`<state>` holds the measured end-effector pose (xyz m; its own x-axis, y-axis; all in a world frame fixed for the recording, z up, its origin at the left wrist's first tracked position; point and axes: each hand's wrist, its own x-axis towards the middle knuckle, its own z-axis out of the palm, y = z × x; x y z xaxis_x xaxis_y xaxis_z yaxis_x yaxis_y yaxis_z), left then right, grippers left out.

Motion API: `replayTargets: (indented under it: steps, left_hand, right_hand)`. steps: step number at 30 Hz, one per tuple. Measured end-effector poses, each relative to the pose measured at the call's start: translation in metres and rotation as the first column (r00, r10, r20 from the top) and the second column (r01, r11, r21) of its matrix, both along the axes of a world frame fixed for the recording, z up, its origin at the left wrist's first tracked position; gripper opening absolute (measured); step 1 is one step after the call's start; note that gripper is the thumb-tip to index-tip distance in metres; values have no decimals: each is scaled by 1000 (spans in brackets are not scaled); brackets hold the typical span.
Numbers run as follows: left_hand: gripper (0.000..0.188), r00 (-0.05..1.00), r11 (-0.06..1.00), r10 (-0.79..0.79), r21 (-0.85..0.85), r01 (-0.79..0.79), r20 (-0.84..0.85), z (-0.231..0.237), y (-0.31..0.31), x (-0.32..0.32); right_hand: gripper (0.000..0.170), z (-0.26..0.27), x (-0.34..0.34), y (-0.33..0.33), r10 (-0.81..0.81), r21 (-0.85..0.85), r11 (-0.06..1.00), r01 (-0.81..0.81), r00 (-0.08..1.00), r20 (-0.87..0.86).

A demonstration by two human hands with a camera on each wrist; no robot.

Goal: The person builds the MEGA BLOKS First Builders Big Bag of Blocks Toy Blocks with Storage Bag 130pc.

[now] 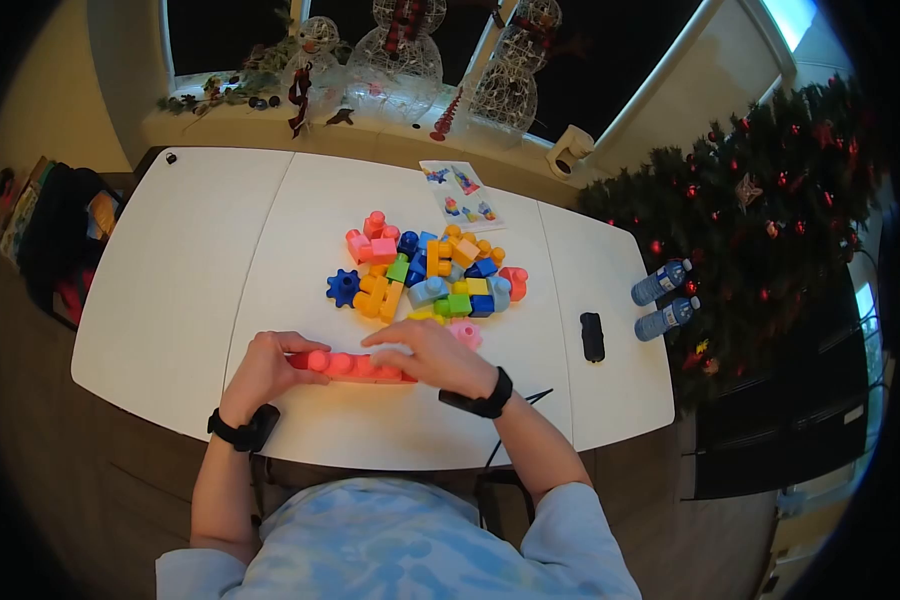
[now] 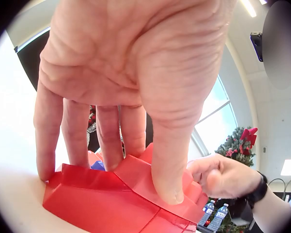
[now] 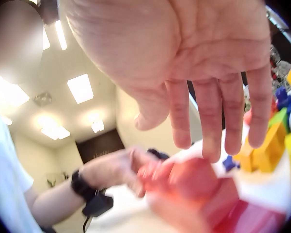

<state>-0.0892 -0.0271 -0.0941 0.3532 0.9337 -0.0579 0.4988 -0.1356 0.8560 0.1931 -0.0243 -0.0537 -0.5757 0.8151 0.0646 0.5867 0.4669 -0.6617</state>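
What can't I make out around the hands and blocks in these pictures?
- Head view: part of the red building blocks, hidden by the right hand.
- Left wrist view: some fingertips of the left hand, hidden behind the red building blocks, whose lower part the bottom edge cuts off.
- Right wrist view: the nearest red studs, blurred.
- Head view: fine print on the picture sheet, too small.

Before the block pile on the table, row of blocks; behind the pile, picture sheet, then windowsill; right of it, two bottles, then decorated tree.
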Motion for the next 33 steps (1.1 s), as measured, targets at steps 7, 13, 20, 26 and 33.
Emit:
replayTargets:
  steps: [7, 13, 20, 26, 33]
  left_hand:
    - [43, 999, 999, 40, 29, -40, 6, 0, -5, 0]
    - [43, 999, 998, 32, 63, -32, -2, -1, -9, -1]
    - [43, 1000, 998, 16, 63, -15, -15, -4, -8, -2]
    - [44, 1000, 998, 16, 57, -16, -1, -1, -10, -3]
    - [100, 996, 993, 86, -85, -86, -13, 11, -10, -4]
  right_hand:
    - [35, -6, 142, 162, -631, 318, 776, 545, 683, 367]
    - [39, -44, 178, 205, -504, 56, 804, 592, 628, 593]
    - [40, -48, 168, 186, -577, 175, 793, 583, 627, 523]
    - [28, 8, 150, 138, -644, 373, 757, 536, 710, 287]
    - [26, 37, 18, 29, -232, 3, 973, 232, 972, 37]
